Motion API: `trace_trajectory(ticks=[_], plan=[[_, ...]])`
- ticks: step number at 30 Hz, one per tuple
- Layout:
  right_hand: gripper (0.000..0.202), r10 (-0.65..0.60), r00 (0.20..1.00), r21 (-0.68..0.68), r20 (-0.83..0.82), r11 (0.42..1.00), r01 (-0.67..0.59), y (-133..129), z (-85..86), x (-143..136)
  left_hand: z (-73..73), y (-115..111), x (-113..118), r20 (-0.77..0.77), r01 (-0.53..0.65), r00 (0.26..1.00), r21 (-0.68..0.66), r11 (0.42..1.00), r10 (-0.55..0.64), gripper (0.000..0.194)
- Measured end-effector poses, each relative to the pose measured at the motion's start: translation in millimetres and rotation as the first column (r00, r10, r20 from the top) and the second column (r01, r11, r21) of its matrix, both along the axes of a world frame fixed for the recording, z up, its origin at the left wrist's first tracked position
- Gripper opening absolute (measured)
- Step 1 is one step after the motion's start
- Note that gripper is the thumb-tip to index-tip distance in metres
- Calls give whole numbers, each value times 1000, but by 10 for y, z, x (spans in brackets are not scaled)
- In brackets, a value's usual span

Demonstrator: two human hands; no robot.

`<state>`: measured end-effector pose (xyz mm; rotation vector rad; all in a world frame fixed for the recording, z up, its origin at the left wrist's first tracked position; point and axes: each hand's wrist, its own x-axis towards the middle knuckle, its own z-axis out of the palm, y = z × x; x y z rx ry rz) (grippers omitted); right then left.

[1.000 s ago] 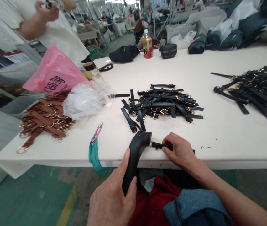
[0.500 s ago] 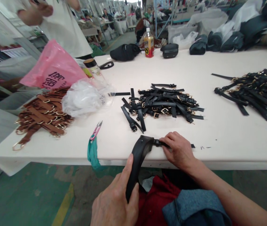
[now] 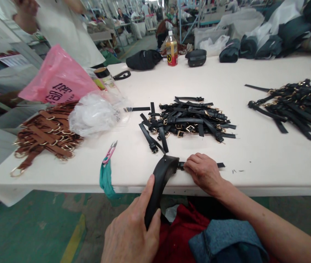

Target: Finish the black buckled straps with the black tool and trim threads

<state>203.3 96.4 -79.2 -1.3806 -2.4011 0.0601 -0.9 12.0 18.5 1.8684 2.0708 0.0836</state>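
Observation:
My left hand (image 3: 135,226) is wrapped round a curved, smooth black piece (image 3: 159,182), which stands tilted at the table's front edge. Its upper end meets a short black strap (image 3: 220,165) lying on the white table. My right hand (image 3: 202,171) is closed over the middle of this strap, with one end sticking out to the right; the fingertips are partly hidden. Just behind my hands lies a pile of black straps with gold buckles (image 3: 191,120). Pink thread snips (image 3: 108,153) with a teal cloth (image 3: 106,179) tied on lie left of the black piece.
Brown straps (image 3: 48,133), a clear plastic bag (image 3: 92,115) and a pink bag (image 3: 61,78) are on the left. More black straps (image 3: 295,106) lie right. A bottle (image 3: 171,51) and black cases stand behind. A person in a pale shirt (image 3: 68,33) is at the back left.
The strap's free right end has risen slightly and lies straighter beside my right hand. Both hands keep their holds. The whole view has shifted slightly.

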Motion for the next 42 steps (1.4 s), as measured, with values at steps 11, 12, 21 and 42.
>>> trace_trajectory(ticks=[11,12,21,42], plan=[[16,-217,932,-288,-290,949,131,67,-16,-37,-47,14,-18,-32,39,999,62,997,-37,63],[16,-230,929,-303,-292,943,138,72,-17,-45,-54,13,-13,-37,38,999,50,998,-37,62],[19,-45,905,-276,-423,957,-82,47,20,80,-102,44,-50,22,13,1000,9,1000,-13,63],[18,-350,793,-535,-499,844,35,126,94,93,-258,-240,-446,21,-51,999,205,977,47,50]])
